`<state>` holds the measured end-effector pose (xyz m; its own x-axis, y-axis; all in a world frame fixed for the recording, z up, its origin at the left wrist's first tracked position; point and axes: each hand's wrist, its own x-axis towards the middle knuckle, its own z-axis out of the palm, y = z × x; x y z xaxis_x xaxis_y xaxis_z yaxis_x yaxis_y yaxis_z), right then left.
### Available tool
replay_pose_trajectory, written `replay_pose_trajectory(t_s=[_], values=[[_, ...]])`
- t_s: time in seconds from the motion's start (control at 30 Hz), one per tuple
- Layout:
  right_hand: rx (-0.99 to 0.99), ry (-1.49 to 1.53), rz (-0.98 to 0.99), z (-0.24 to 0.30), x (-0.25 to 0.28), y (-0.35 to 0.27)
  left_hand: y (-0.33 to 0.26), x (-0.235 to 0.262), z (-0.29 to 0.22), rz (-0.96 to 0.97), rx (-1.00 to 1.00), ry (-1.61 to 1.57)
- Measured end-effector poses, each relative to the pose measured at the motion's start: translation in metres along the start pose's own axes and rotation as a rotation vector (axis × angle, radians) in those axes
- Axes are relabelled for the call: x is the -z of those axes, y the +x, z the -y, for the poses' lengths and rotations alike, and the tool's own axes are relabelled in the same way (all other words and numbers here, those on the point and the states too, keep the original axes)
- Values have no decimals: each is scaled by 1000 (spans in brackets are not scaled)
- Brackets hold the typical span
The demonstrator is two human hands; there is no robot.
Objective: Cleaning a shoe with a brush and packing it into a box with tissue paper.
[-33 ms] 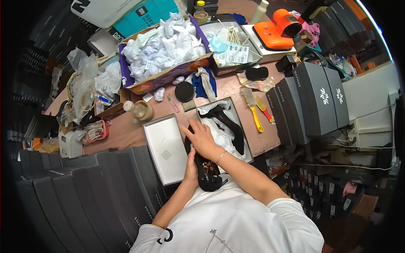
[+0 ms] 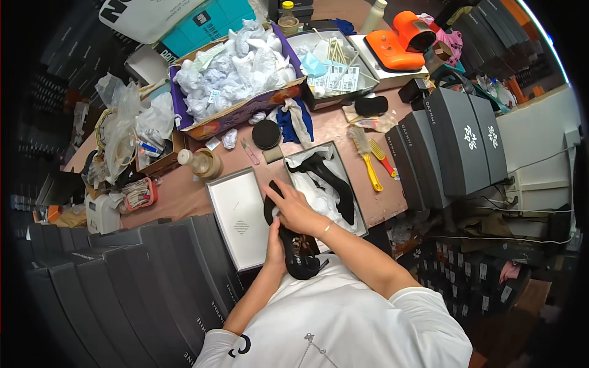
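Note:
A black high-heeled shoe [image 2: 302,265] is held close to my body, its heel end toward my white shirt and its toe pointing away. My left hand [image 2: 276,248] grips it along its left side. Across its front part lies my right hand [image 2: 299,213], the fingers bent over the toe and something small and white showing beneath them. Just beyond, a second black shoe [image 2: 345,195] rests on white paper in an open grey shoebox [image 2: 361,216]. The box's pale lid [image 2: 233,214] lies inside up, left of my hands.
Grey shoeboxes [image 2: 147,264] fill the left; more boxes [image 2: 454,144] stand right. Two yellow-handled brushes [image 2: 372,175] lie near the open box. A round black tin [image 2: 266,134], pink snips [image 2: 250,151] and a bottle [image 2: 195,161] sit behind. Farther back stands a carton of crumpled paper [image 2: 236,73].
My right fingers have drawn together and bent down onto the shoe's toe; before, they were spread more. The shoe stays in nearly the same place.

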<state>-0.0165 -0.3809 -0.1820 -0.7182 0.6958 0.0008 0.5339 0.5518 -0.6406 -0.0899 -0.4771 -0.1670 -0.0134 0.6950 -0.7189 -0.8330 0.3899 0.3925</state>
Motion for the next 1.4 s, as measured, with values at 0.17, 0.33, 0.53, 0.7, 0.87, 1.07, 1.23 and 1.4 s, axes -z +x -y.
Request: replay_pose_trajectory(t_s=[0.17, 0.33, 0.53, 0.7, 0.87, 1.07, 1.23, 1.4], values=[[-310, -203, 148, -64, 29, -56, 14, 46, -23, 32, 84, 3], [-265, -138, -85, -88, -2, -68, 26, 36, -15, 118, 14, 4], [85, 283, -220, -5, 39, -38, 16, 17, -15, 133, 63, 41], [97, -34, -235, -10, 12, -16, 16, 17, 1, 132, 84, 112], [-49, 260, -250, -11, 17, -11, 5, 14, -4, 242, 55, 81], [66, 305, -70, -17, 29, 7, 11, 62, -30, 178, -47, 108], [-284, -472, -95, -88, 59, -35, 29, 90, -69, -415, -850, 442], [-284, -507, -143, -90, 72, -33, 31, 28, -60, 35, -736, 413]])
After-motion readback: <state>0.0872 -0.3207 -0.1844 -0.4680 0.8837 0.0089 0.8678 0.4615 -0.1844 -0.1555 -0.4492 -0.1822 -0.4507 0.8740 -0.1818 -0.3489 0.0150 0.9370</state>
